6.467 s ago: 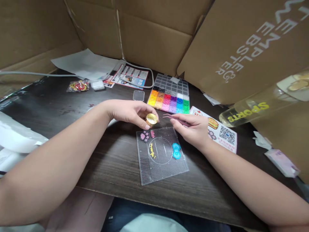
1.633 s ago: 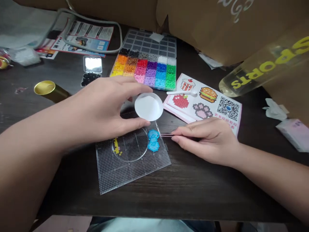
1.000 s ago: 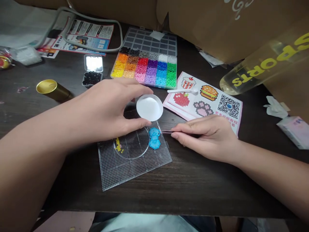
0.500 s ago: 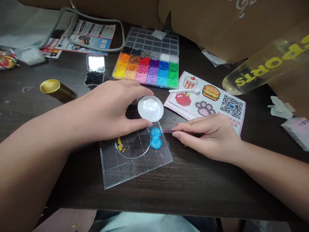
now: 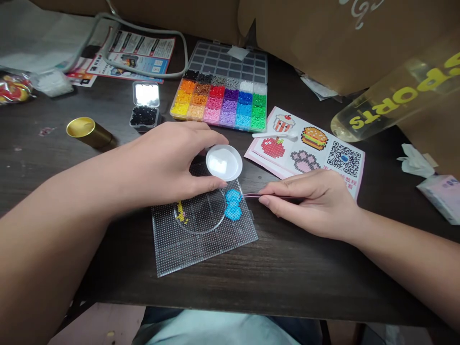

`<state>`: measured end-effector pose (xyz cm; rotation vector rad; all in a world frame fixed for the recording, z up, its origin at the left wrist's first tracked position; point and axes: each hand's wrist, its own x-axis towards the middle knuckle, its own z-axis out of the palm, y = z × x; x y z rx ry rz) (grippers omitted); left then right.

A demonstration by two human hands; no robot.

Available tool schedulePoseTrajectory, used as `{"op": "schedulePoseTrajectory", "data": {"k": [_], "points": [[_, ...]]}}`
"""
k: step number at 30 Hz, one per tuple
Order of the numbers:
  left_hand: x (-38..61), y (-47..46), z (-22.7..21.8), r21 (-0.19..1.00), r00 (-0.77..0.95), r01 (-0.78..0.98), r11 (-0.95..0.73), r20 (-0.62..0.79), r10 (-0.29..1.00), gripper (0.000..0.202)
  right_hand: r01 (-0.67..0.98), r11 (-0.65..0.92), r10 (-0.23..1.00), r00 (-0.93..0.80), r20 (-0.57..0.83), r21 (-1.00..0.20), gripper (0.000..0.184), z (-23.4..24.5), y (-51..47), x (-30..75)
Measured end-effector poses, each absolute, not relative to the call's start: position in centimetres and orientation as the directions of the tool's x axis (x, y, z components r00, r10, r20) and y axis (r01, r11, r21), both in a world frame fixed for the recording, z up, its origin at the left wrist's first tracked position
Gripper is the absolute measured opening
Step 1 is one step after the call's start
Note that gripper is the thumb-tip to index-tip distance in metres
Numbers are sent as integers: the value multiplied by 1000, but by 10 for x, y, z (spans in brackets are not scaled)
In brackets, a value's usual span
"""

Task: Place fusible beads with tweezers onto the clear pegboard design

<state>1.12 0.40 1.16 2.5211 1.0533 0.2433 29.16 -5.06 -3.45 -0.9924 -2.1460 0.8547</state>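
Observation:
My left hand (image 5: 179, 160) pinches the rim of a small white round dish (image 5: 224, 163) between thumb and fingers, tilted above a clear pegboard (image 5: 201, 254). My right hand (image 5: 312, 201) is closed around tweezers (image 5: 257, 195), whose tips reach the edge of a patch of blue beads (image 5: 233, 205) on the board's right side. Left of the patch lies a clear round ring or dish (image 5: 201, 232), with some yellow beads (image 5: 180, 213) at its left edge. My left hand hides the board's upper left part.
Behind the hands stands an open compartment box (image 5: 219, 103) of coloured beads. Near it are a small box of black beads (image 5: 144, 116) and a gold cylinder (image 5: 89, 133). Pattern sheets (image 5: 287, 143) with a white spoon (image 5: 275, 136) lie right, below a clear bottle (image 5: 391, 103).
The view has shifted slightly, so most things on the table appear a little further right. Both hands keep their grips, and the dish and tweezers hold nearly the same place.

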Motion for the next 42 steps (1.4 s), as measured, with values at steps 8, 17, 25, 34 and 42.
{"op": "schedulePoseTrajectory", "data": {"k": [8, 17, 25, 34, 42], "points": [[10, 7, 6, 461, 671, 659, -594, -3, 741, 44, 374, 502, 807, -527, 266, -780, 31, -32, -51, 290], [10, 7, 8, 458, 679, 653, -604, -1, 734, 44, 364, 532, 787, -544, 290, -764, 28, -33, -53, 290], [10, 5, 8, 477, 668, 652, -589, 7, 744, 41, 399, 541, 796, -528, 296, -741, 19, -33, -56, 291], [9, 8, 9, 461, 678, 652, -602, 0, 735, 42, 418, 511, 811, -525, 260, -751, 17, -34, -55, 289], [10, 7, 11, 474, 678, 653, -591, -19, 735, 42, 380, 508, 803, -533, 266, -773, 21, -34, -54, 287]]}}
